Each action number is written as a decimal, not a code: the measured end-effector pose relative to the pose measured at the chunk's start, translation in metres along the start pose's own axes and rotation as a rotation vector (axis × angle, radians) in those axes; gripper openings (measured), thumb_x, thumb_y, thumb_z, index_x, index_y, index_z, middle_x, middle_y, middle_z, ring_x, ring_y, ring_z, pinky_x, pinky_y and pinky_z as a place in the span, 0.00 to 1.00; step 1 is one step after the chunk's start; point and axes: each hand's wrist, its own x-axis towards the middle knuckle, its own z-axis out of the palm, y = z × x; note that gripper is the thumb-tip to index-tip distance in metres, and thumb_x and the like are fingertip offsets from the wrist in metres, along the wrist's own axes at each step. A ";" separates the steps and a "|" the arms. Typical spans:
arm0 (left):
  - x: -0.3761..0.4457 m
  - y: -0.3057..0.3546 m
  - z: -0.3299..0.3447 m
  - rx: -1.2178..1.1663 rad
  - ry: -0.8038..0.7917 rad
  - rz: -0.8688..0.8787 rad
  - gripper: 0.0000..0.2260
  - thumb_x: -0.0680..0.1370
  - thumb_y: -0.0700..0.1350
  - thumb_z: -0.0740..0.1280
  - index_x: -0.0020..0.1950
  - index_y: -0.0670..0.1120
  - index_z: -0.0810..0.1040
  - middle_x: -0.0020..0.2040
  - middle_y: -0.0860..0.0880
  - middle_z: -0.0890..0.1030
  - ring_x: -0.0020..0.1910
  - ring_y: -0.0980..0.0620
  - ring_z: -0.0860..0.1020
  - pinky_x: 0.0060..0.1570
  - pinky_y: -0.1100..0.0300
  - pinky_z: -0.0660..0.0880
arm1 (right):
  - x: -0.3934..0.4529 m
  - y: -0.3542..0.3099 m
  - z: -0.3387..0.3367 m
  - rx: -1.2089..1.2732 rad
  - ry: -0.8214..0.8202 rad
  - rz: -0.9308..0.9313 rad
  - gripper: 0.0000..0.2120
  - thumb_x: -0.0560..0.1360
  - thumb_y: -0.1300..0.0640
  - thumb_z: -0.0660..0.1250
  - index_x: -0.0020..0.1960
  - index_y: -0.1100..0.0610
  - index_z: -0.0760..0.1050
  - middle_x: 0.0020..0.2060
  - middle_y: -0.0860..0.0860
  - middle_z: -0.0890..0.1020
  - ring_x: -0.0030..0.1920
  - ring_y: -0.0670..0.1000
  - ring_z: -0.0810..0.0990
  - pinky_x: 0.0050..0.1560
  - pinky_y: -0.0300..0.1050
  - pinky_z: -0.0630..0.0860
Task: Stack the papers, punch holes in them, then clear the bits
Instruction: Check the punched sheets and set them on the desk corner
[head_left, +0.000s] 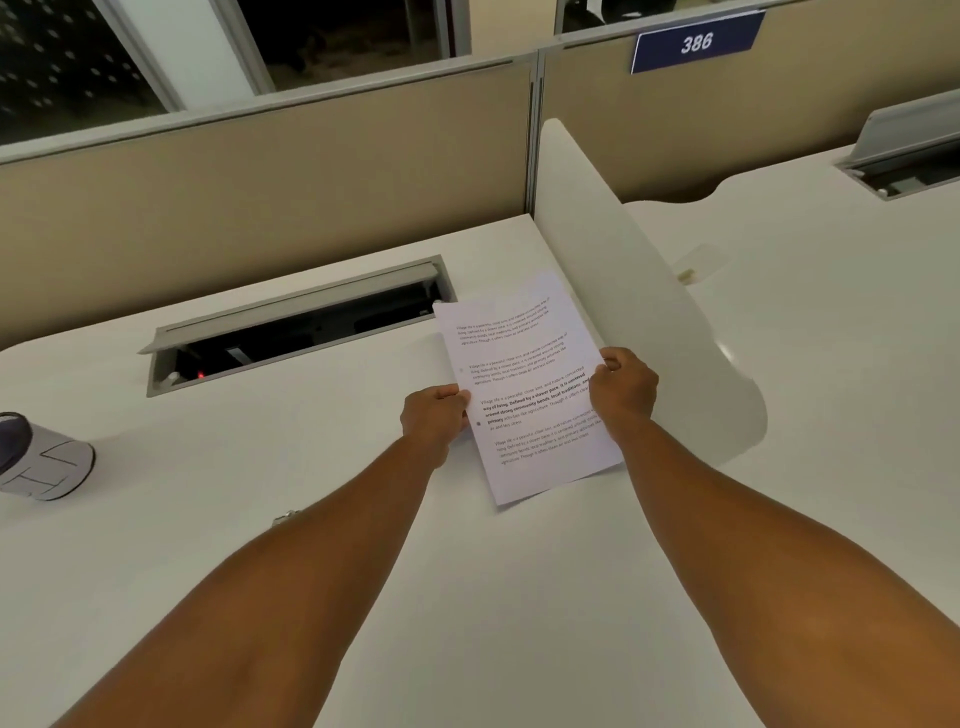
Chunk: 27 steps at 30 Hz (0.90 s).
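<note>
A white stack of papers with several printed paragraphs is held over the white desk, slightly tilted. Two small dark holes show along its left margin. My left hand grips the left edge of the papers. On the opposite edge my right hand pinches the sheets, thumb on top. How many sheets are in the stack cannot be told. No hole punch is in view.
An open grey cable tray is sunk into the desk behind the papers. A curved white divider stands to the right. A white cylindrical container lies at the left edge. A small metal object rests by my left forearm.
</note>
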 end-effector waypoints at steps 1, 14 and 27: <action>0.005 0.001 0.003 -0.003 -0.001 -0.004 0.06 0.76 0.39 0.72 0.41 0.49 0.80 0.41 0.50 0.85 0.40 0.52 0.85 0.47 0.58 0.82 | 0.005 -0.001 0.002 0.002 0.001 0.000 0.18 0.76 0.68 0.61 0.63 0.58 0.77 0.57 0.56 0.81 0.53 0.52 0.81 0.49 0.37 0.72; 0.037 0.009 0.019 0.027 -0.004 0.017 0.04 0.75 0.40 0.72 0.42 0.48 0.82 0.43 0.50 0.86 0.36 0.53 0.86 0.35 0.63 0.81 | 0.037 -0.006 0.028 -0.145 0.029 -0.042 0.22 0.73 0.70 0.62 0.67 0.62 0.73 0.63 0.59 0.78 0.61 0.59 0.77 0.60 0.49 0.75; 0.037 -0.015 0.007 0.603 0.018 0.451 0.21 0.76 0.50 0.71 0.67 0.51 0.75 0.63 0.51 0.76 0.63 0.51 0.74 0.61 0.54 0.73 | 0.008 0.004 0.041 -0.347 0.020 -0.317 0.19 0.76 0.64 0.62 0.67 0.64 0.71 0.66 0.58 0.73 0.68 0.57 0.70 0.65 0.50 0.71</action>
